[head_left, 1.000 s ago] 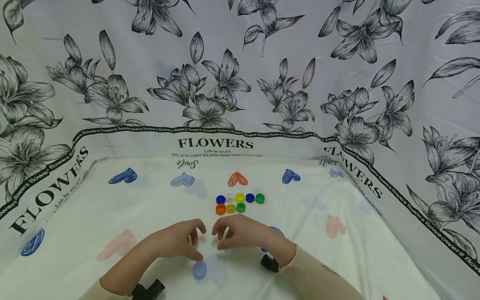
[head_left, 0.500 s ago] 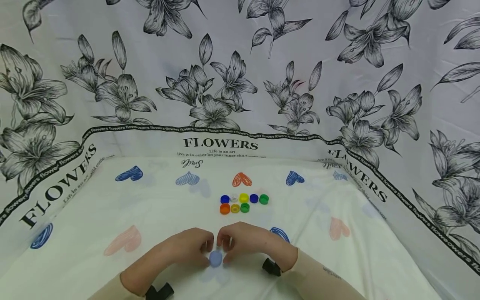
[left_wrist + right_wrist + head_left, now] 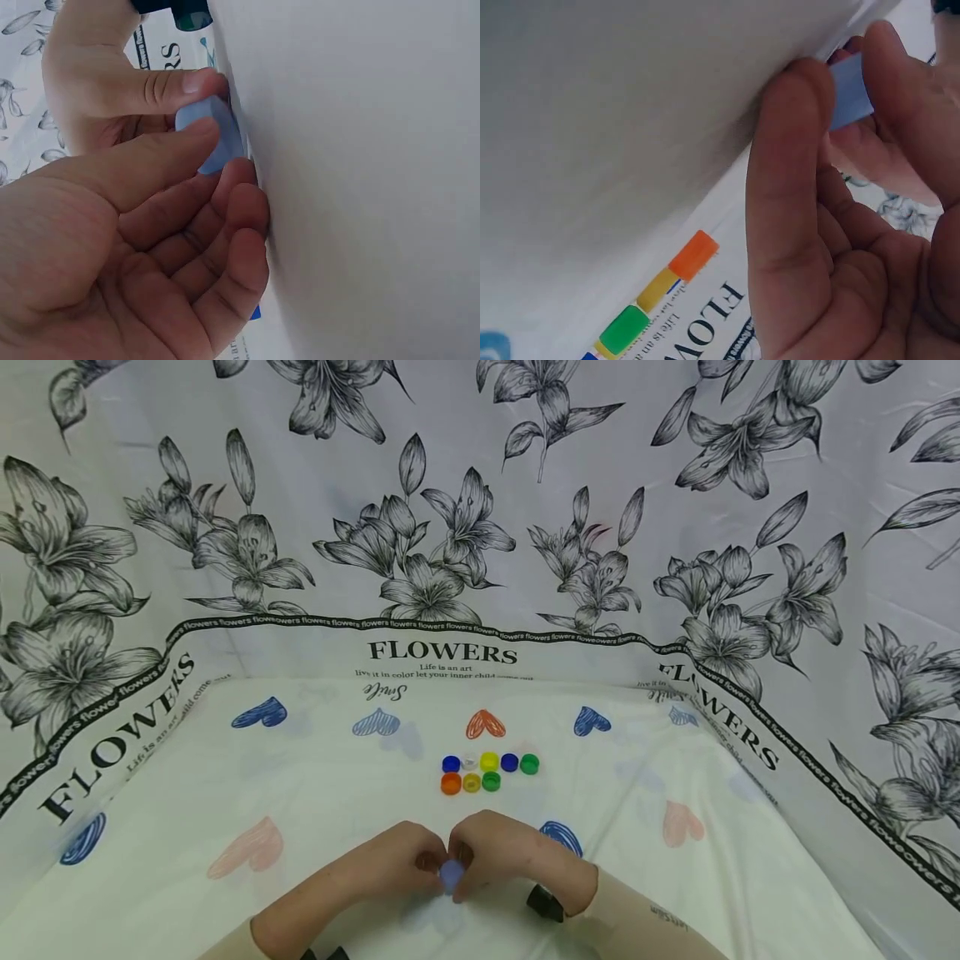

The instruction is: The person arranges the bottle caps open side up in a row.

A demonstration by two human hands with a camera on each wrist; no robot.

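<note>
A small light blue bottle cap (image 3: pixel 451 877) is low in the middle of the head view, between my two hands. My left hand (image 3: pixel 397 860) holds it from the left, its thumb on the near side and its fingers curled beyond. From the right, my right hand (image 3: pixel 498 853) pinches it with thumb and index finger. In the left wrist view, the cap (image 3: pixel 226 142) shows between the left thumb and the other hand's thumb, close over the cloth. The right wrist view has the cap (image 3: pixel 850 94) between the right index fingertip and thumb.
Beyond the hands, several bottle caps lie in two rows, among them an orange cap (image 3: pixel 451 784), a green cap (image 3: pixel 529 764) and a yellow cap (image 3: pixel 489 762). A white cloth (image 3: pixel 337 810) printed with hearts covers the table. A flower-print curtain (image 3: pixel 480 585) rises behind and at the sides.
Both hands have come down and together around the light blue cap, from standing apart beyond it. The rows of caps beyond lie in the same arrangement.
</note>
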